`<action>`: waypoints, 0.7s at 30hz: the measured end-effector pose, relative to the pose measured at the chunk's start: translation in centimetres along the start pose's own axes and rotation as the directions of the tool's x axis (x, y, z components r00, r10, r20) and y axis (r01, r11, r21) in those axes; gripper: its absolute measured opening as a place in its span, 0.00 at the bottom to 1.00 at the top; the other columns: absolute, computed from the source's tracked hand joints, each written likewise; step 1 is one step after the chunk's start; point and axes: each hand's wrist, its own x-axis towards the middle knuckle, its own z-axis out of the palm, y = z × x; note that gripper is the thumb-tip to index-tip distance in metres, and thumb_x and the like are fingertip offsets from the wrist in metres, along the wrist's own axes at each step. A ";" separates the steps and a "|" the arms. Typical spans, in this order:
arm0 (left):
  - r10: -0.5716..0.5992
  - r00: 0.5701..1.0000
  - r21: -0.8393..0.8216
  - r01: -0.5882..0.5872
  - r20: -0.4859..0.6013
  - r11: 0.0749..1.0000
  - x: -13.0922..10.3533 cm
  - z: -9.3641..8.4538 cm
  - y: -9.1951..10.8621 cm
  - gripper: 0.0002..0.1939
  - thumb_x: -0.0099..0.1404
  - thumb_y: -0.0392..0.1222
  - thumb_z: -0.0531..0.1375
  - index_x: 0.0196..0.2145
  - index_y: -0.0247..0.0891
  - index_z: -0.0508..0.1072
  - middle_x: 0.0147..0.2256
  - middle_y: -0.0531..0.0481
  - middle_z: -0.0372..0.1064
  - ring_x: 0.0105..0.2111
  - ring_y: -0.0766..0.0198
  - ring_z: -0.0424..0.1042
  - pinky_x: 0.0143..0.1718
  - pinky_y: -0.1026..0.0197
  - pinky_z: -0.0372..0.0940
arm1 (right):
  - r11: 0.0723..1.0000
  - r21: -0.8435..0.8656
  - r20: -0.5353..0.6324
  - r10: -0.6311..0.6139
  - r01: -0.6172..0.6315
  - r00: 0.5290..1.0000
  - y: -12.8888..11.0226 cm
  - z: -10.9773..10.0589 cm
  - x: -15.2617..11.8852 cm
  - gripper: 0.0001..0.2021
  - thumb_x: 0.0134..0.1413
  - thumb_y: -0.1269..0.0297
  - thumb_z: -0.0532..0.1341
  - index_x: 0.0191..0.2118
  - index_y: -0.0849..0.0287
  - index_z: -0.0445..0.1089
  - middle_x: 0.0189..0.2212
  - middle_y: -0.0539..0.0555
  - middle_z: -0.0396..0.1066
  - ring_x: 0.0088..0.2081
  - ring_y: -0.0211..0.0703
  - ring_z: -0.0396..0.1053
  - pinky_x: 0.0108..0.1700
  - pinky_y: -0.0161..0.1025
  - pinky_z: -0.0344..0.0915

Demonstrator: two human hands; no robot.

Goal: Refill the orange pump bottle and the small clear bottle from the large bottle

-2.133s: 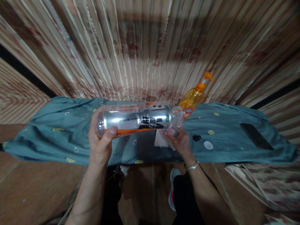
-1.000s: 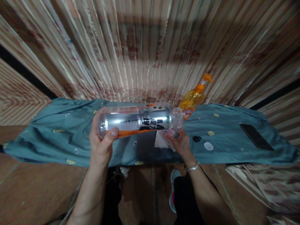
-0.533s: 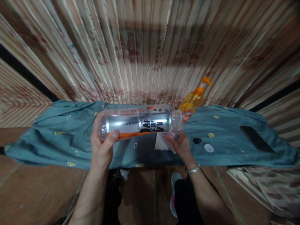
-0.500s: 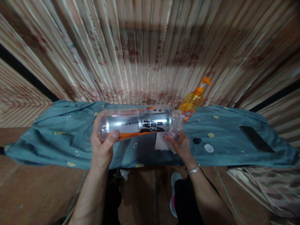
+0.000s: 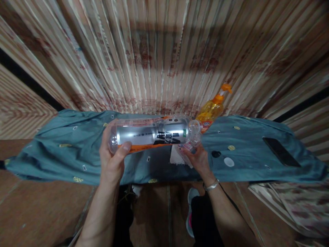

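My left hand is wrapped round the base end of a large clear plastic bottle with a silver, black and orange label. The bottle lies almost level, its uncapped neck pointing right. Just below that neck, my right hand closes on a smaller clear bottle with a pinkish label, partly covered by the fingers. The two necks overlap in view; whether they touch I cannot tell. Any liquid passing between them is not visible. Under the right hand lies a white cloth or tissue.
A yellow pump bottle with an orange top stands behind the necks. On the teal cloth-covered surface lie a small black object, a white disc and a dark phone. A pleated patterned curtain hangs behind.
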 end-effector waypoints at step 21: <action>-0.009 0.999 -0.066 0.007 -0.031 0.998 0.2 0.2 -0.4 0.41 0.50 0.66 0.77 0.59 0.49 0.79 0.62 0.44 0.74 0.68 0.35 0.67 0.77 0.29 0.52 | 1.000 -0.002 -0.006 -0.031 0.031 0.999 0.3 0.0 0.1 0.24 0.53 0.46 0.73 0.50 0.55 0.74 0.47 0.68 0.84 0.48 0.66 0.82 0.50 0.60 0.80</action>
